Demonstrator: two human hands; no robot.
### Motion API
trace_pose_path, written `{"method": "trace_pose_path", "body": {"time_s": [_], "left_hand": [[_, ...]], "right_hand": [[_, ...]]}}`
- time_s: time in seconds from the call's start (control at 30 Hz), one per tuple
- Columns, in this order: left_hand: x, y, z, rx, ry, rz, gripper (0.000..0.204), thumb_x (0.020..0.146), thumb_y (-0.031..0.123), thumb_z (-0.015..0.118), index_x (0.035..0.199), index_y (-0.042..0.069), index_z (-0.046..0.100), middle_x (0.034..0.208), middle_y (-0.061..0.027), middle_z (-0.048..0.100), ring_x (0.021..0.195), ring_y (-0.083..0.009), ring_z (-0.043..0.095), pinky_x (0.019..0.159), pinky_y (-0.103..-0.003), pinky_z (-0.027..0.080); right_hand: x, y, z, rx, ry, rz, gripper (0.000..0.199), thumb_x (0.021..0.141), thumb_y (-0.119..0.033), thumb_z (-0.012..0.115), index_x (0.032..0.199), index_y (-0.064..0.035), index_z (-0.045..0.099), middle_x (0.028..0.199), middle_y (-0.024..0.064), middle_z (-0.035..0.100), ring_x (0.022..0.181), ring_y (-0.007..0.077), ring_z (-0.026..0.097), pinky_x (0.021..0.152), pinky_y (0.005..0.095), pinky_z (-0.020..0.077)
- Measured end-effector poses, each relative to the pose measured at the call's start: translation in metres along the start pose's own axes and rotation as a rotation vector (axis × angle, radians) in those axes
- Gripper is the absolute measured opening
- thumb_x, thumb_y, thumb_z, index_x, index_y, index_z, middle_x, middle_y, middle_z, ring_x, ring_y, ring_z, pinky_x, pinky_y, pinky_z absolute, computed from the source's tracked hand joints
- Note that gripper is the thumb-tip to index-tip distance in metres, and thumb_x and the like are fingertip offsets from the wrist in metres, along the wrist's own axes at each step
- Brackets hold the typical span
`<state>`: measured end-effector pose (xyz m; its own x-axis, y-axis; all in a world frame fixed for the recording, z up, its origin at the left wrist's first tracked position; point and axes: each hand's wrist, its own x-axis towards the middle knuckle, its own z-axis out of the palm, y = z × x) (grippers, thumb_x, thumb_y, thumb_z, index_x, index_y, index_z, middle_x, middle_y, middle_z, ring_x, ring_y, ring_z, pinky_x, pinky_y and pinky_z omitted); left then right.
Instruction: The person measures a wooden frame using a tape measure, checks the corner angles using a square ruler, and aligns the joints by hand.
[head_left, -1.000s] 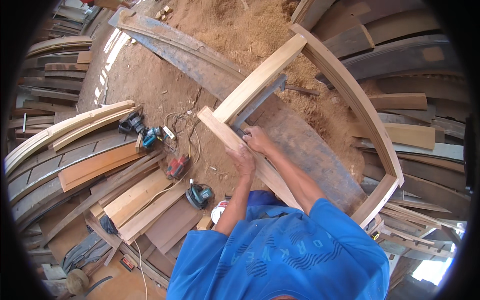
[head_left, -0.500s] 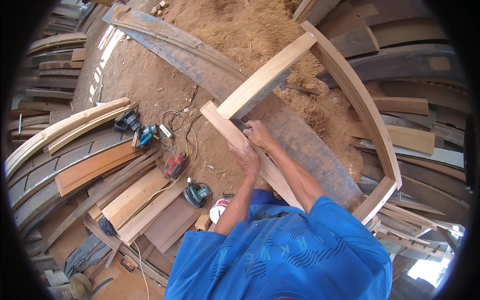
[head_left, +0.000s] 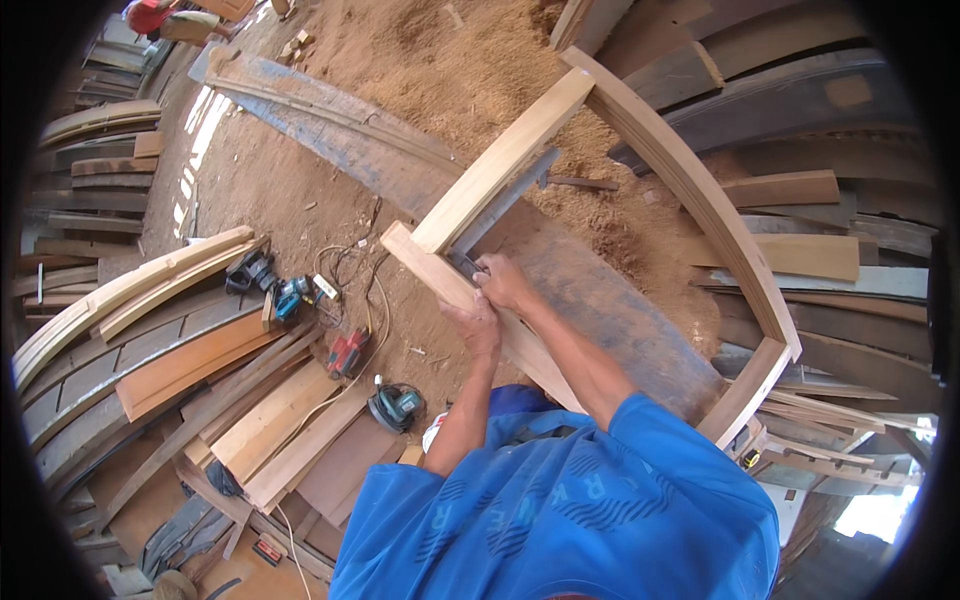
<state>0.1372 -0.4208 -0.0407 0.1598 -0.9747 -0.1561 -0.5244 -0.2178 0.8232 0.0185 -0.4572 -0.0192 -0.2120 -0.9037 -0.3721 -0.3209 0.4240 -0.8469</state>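
A pale wooden frame (head_left: 505,165) with four-sided outline and one curved side lies before me, partly above a long worn plank (head_left: 610,290). My left hand (head_left: 473,325) is closed around its near left rail (head_left: 430,262). Inside the corner where two rails meet, a grey metal carpenter's square (head_left: 507,203) runs along the far rail. My right hand (head_left: 506,283) pinches the short arm of that square against the near rail; the fingers hide part of it. Beyond the square, a hammer-like tool (head_left: 585,183) with a wooden handle lies on the plank.
Power tools (head_left: 397,407) with cords and a red tool (head_left: 348,352) sit to the left by stacked boards (head_left: 275,420). More timber (head_left: 790,190) is piled at the right. Sawdust (head_left: 470,60) covers the ground ahead. Another person (head_left: 185,25) is at the far upper left.
The frame and both hands sit slightly further left in view, as the view shifts. More of the square's blade now shows beside the far rail. A person has come into view at upper left.
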Motion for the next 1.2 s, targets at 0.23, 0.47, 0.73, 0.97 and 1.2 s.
{"method": "trace_pose_path", "body": {"time_s": [0.23,0.47,0.73,0.97,1.2], "left_hand": [[-0.008,0.025,-0.005,0.029,-0.045,-0.011,0.102,0.079,0.026,0.077,0.149,-0.007,0.010,0.134,-0.0363,0.044,0.118,-0.0477,0.055,0.102,-0.048,0.044],[-0.008,0.029,-0.002,0.127,-0.003,-0.022,0.101,0.079,0.024,0.074,0.149,-0.008,0.008,0.131,-0.0365,0.048,0.117,-0.0477,0.057,0.103,-0.049,0.044],[0.007,0.033,-0.006,0.221,-0.082,-0.117,0.101,0.080,0.029,0.074,0.148,-0.008,0.008,0.132,-0.0377,0.049,0.118,-0.0486,0.056,0.104,-0.047,0.044],[-0.015,0.056,0.000,0.230,-0.079,-0.110,0.099,0.080,0.029,0.079,0.143,-0.011,0.013,0.131,-0.0390,0.049,0.117,-0.0464,0.057,0.103,-0.045,0.047],[-0.001,0.023,0.001,0.154,-0.123,-0.158,0.083,0.080,0.026,0.079,0.130,-0.011,0.024,0.119,-0.0324,0.054,0.108,-0.0438,0.061,0.094,-0.048,0.052]], "right_hand": [[-0.127,0.025,-0.108,0.014,0.198,0.168,0.032,0.092,-0.021,0.057,0.115,0.0007,0.064,0.099,0.0248,0.068,0.098,0.0389,0.066,0.088,0.0451,0.0496],[-0.277,0.091,-0.183,-0.134,0.821,0.294,0.027,0.097,-0.025,0.053,0.098,0.0005,0.061,0.089,0.0218,0.061,0.084,0.0352,0.060,0.080,0.0461,0.0459],[-0.435,0.107,-0.185,-0.068,1.362,0.506,0.037,0.095,-0.033,0.059,0.096,0.0037,0.059,0.084,0.0208,0.060,0.080,0.0346,0.058,0.077,0.0446,0.0457],[-0.597,0.162,-0.164,-0.359,1.756,0.658,0.044,0.097,-0.033,0.057,0.108,0.0102,0.058,0.101,0.0279,0.062,0.089,0.0416,0.059,0.083,0.0493,0.0449],[-0.607,0.160,-0.162,0.213,2.043,0.534,0.032,0.096,-0.025,0.062,0.106,0.0053,0.059,0.090,0.0127,0.063,0.082,0.0251,0.061,0.079,0.0402,0.0483]]}}
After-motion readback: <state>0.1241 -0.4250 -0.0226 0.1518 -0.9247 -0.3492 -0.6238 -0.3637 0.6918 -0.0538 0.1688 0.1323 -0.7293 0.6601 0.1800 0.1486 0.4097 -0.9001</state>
